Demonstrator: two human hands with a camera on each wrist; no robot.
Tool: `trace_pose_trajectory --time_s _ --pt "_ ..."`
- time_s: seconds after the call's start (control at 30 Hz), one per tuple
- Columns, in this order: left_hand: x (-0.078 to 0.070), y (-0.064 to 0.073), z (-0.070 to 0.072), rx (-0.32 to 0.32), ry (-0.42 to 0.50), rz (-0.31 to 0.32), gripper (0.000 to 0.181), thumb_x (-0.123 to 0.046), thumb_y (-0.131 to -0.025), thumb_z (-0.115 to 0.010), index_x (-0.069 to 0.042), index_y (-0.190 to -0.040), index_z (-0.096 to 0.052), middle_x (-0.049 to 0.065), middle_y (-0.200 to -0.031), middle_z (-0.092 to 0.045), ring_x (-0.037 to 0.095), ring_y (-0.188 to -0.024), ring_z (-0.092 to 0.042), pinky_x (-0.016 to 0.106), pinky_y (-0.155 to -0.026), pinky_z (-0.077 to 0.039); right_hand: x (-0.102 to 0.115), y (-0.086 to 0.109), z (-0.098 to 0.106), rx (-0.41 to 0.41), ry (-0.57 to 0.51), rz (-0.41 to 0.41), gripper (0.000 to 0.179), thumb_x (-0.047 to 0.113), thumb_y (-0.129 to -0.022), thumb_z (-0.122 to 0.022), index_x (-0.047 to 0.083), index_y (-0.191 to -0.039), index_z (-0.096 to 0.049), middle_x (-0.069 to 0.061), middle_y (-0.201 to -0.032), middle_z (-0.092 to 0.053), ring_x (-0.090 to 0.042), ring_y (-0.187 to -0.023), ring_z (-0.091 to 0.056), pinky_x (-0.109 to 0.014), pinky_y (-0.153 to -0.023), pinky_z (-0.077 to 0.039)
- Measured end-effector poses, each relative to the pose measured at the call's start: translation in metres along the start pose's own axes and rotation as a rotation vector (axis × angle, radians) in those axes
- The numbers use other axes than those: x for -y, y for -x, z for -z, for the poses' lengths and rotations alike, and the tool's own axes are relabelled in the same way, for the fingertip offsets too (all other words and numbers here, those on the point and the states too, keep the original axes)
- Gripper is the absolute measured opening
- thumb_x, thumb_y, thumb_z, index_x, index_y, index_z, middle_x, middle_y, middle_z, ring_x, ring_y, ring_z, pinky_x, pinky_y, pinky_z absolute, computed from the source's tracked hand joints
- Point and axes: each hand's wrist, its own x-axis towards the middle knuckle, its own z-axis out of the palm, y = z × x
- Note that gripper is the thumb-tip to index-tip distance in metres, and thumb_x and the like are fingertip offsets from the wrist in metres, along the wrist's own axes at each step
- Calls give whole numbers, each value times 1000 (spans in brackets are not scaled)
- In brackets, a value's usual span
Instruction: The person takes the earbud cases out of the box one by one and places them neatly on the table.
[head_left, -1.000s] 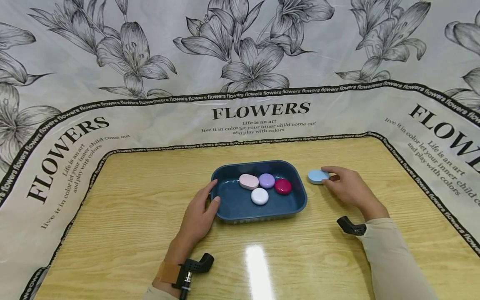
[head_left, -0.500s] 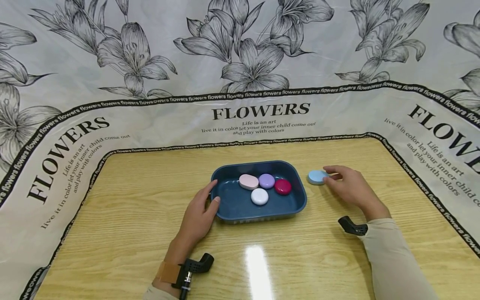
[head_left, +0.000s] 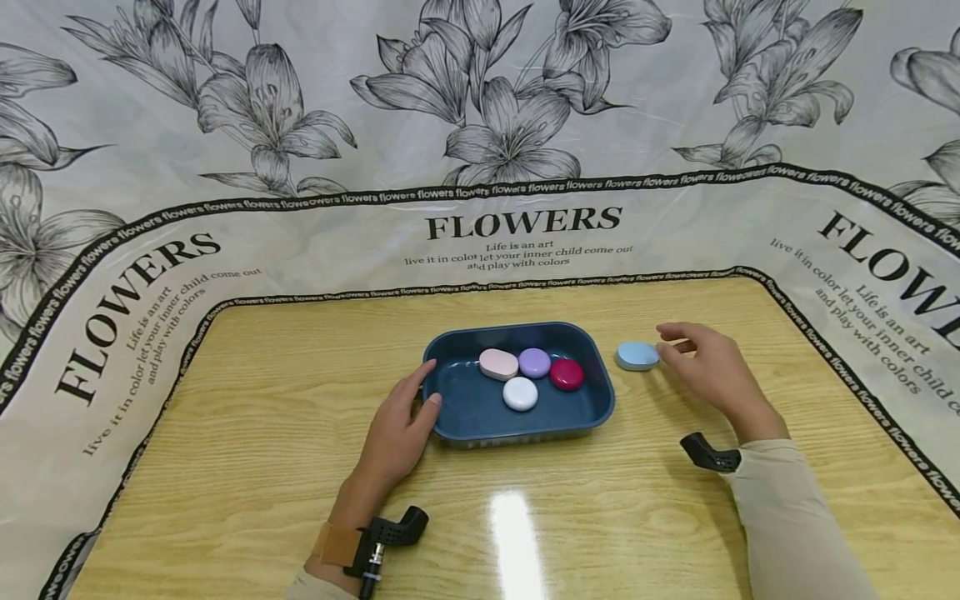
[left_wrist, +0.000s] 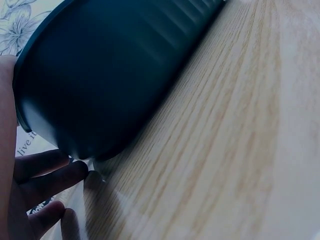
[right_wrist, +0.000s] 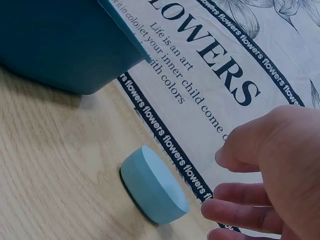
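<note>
One blue oval block point(right_wrist: 152, 189) beside right hand point(head_left: 708, 367), whose parted, empty grip should avoid nudging it; one tray point(head_left: 474, 417), end held by left hand point(head_left: 396, 429).

tray point(head_left: 465, 417): dark blue, perhaps teal | block point(head_left: 636, 357): pale blue | backdrop point(head_left: 637, 150): floral

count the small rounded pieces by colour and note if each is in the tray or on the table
Pale pink piece, in the tray: 1
Lilac piece, in the tray: 1
Red piece, in the tray: 1
White piece, in the tray: 1
Light blue piece, on the table: 1
Total: 5
</note>
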Motion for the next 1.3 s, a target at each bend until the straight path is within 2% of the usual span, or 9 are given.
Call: trace_pose_trajectory --time_s 0.27,0.53,0.77,1.03,1.3 --pt "1 -1 -2 -6 -4 -15 50 -40 -105 -48 -29 -154 -41 1 -152 -44 22 -141 -40 51 -113 -34 5 0 -3 -21 -11 21 44 29 -104 -56 -2 -136 -59 -23 -126 -63 -41 -109 -60 -55 -85 -48" --pt "0 -1 -1 3 -4 -2 50 -41 -106 -47 -30 -154 -41 -1 -153 -44 20 -142 -39 50 -114 -33 11 -1 -7 -32 -12 28 42 29 -104 -55 2 -135 -60 -19 -124 -65 -38 -107 -62 -50 -83 -49" --pt "-1 0 0 4 -5 5 51 -39 -106 -47 -28 -155 -41 0 -153 -43 20 -142 -38 51 -114 -33 20 -3 -11 -13 -44 45 41 30 -103 -57 3 -132 -63 -19 -124 -66 -34 -105 -62 -41 -80 -49" --pt "-2 0 1 12 -6 15 50 -42 -106 -46 -31 -155 -39 0 -154 -42 20 -143 -37 51 -115 -32 30 -7 -17 -6 -52 75 36 27 -103 -58 5 -130 -65 -16 -123 -67 -31 -101 -64 -44 -80 -50" --pt "-1 0 1 12 -9 14 50 -41 -106 -46 -31 -155 -39 -1 -154 -42 20 -143 -37 51 -115 -32 40 -7 -23 2 -85 90 33 26 -102 -59 6 -126 -67 -13 -120 -69 -29 -97 -65 -37 -77 -50"
